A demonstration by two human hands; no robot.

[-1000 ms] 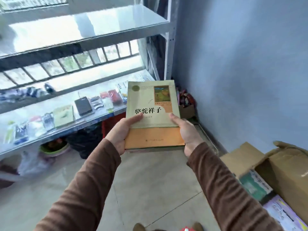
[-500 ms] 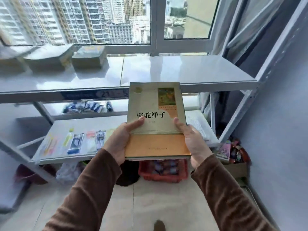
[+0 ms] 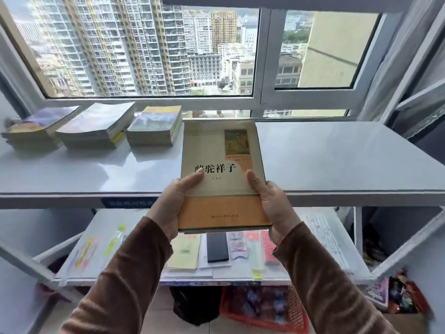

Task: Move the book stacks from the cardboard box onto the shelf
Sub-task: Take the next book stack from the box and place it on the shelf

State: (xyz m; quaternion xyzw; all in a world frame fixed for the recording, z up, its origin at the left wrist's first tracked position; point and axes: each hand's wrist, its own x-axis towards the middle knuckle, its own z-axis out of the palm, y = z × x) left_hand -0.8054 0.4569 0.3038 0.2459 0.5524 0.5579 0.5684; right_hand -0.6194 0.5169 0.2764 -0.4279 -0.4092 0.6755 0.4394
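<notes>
I hold a stack of books (image 3: 221, 165) with a beige and orange cover flat in front of me, its far half over the top shelf (image 3: 337, 160). My left hand (image 3: 172, 206) grips its left edge, thumb on the cover. My right hand (image 3: 272, 203) grips the right edge the same way. Three book stacks (image 3: 154, 126) lie side by side at the back left of the white top shelf, below the window. The cardboard box is out of view.
The lower shelf (image 3: 325, 237) carries flat packets, stationery and a black case (image 3: 216, 247). Under it on the floor stand a red basket (image 3: 265, 309) and a dark bag (image 3: 195, 307). Metal frame posts rise at the right.
My view has swung from the floor and the box up to the shelf and window. The held stack has come up to the level of the top shelf and nearer to it.
</notes>
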